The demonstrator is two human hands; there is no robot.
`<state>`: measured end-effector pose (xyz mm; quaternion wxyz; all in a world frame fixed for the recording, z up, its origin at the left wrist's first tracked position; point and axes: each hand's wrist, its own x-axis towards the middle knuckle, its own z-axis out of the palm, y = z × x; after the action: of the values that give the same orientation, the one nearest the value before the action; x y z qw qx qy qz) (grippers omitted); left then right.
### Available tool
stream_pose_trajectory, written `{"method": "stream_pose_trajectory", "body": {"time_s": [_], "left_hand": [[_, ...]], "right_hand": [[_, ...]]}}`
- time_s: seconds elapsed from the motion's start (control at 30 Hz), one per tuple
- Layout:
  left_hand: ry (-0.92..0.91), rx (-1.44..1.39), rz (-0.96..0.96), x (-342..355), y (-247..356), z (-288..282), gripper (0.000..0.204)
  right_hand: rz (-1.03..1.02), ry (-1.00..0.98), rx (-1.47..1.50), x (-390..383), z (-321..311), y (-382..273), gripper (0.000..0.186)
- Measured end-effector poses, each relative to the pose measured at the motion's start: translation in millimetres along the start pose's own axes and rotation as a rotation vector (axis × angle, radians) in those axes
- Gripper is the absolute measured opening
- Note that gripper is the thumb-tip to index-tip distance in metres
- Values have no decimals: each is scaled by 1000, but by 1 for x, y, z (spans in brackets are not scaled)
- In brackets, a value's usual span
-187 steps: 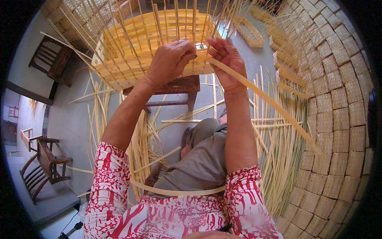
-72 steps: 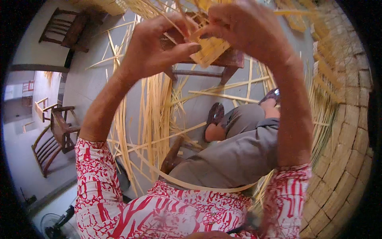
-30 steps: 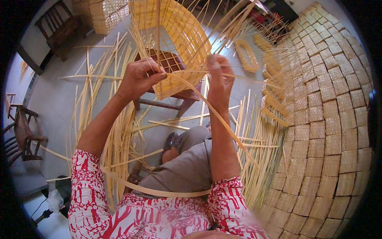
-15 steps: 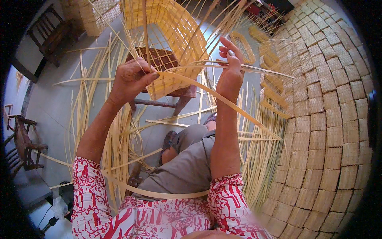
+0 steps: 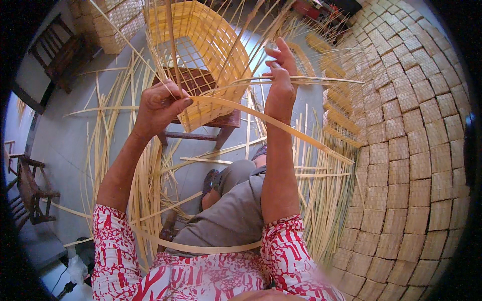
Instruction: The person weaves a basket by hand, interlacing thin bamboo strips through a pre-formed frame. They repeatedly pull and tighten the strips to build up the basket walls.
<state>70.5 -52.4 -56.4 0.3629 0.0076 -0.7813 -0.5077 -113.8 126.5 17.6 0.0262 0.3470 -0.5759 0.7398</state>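
Observation:
My left hand [image 5: 164,106] pinches a broad pale strip [image 5: 271,118] at the near corner of a yellow, partly woven basket [image 5: 226,57] with long upright stakes. The basket rests on a brown wooden stool [image 5: 225,121]; the strip trails down to the right. My right hand [image 5: 280,83] is raised beside the basket with fingers apart and bent, and thin strips [image 5: 335,80] cross it near the thumb.
Loose strips [image 5: 316,200] cover floor on both sides of my legs. Woven blocks [image 5: 409,165] line the right, with small baskets [image 5: 336,123] beside them. Wooden chairs [image 5: 31,188] stand at the left; more stacked weaving [image 5: 110,30] is at the back left.
Since a second ago, my right hand has risen and spread its fingers. My left hand stays pinched at the corner, shifted left in view with the basket. Earlier, both hands were higher.

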Motion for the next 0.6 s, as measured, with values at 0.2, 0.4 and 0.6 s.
{"method": "stream_pose_trajectory", "body": {"time_s": [0.2,0.4,0.6], "left_hand": [[52,-82,27,-2,-1,7,6],[180,-143,-22,-5,-1,22,8],[279,-164,-9,-4,-1,32,9]], "right_hand": [[22,171,-17,-6,1,1,19],[175,416,282,-12,4,-2,16],[211,449,197,-10,-4,1,26]]}}
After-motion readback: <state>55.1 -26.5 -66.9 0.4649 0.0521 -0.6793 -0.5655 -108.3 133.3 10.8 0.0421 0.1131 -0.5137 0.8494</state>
